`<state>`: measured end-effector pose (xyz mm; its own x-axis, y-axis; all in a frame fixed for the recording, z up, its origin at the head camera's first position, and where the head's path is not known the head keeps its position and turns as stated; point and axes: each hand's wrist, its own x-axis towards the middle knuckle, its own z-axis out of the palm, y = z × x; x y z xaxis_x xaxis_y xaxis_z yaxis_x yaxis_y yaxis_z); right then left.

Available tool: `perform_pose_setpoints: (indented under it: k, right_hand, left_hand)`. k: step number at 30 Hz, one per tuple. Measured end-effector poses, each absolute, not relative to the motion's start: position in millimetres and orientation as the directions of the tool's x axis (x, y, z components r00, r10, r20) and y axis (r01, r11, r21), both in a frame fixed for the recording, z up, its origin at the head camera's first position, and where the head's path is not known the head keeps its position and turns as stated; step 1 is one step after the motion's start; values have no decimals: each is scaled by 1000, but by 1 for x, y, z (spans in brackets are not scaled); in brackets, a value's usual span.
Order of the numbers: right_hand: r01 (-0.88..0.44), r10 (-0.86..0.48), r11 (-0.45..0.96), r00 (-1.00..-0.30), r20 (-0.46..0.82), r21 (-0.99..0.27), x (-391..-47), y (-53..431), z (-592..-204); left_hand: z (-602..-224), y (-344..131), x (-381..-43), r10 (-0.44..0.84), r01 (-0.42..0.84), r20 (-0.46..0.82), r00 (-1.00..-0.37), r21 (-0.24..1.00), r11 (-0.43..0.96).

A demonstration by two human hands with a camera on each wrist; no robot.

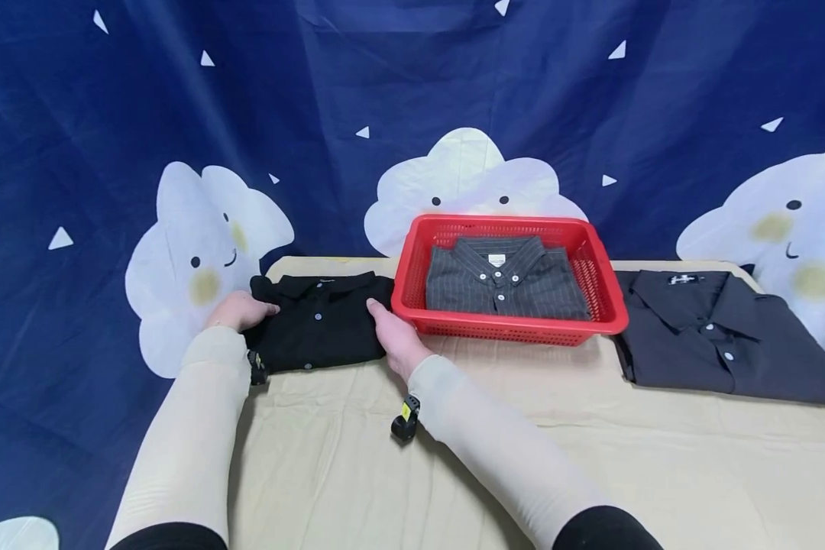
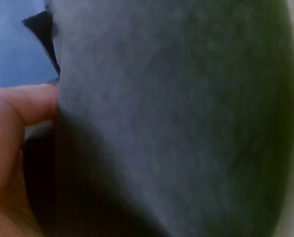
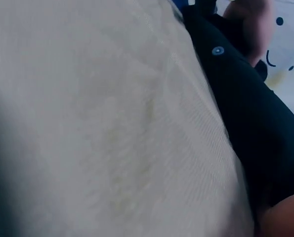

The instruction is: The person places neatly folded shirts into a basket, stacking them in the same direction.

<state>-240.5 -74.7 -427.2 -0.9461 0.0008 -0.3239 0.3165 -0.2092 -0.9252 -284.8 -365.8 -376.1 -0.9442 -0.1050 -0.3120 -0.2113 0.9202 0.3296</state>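
Note:
A folded black shirt with light buttons lies at the left end of the table, collar toward the back. My left hand grips its left edge, thumb over the top and the other fingers hidden by the cloth. At the opposite edge, beside the basket, my right hand holds the shirt with the thumb on top. Dark cloth fills most of the left wrist view, next to the left thumb. In the right wrist view, the black shirt's front runs down the right side.
Right of the black shirt stands a red plastic basket holding a folded grey pinstriped shirt. Another folded dark shirt lies to the basket's right. Beige cloth covers the table, and a blue curtain with clouds hangs behind.

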Motion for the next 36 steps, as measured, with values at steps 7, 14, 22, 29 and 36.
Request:
perform_pose_setpoints:
  k: [7, 14, 22, 29, 36]
  right_hand:
    - [198, -79, -122, -979, -190, -973, -242, -76, -425]
    - [202, -106, -258, -978, -180, -945, -244, -75, -432]
    - [183, -150, -212, -977, -153, -960, -244, -72, -437]
    - [150, -172, -158, -977, -122, -976, -243, -71, -435]
    - [182, -188, -128, -970, -156, -975, -242, -72, -435]
  left_hand:
    - [-381, -379, -282, 65, -103, -260, -963, 583, 806]
    - [-388, -384, -271, 45, -167, -288, -957, 668, 725]
    - [-373, -361, -266, -21, -132, -350, -936, 297, 946]
    - [-365, -342, -269, -61, -155, -336, -940, 261, 953]
    - [-378, -366, -267, -45, -248, -313, -949, 651, 717]
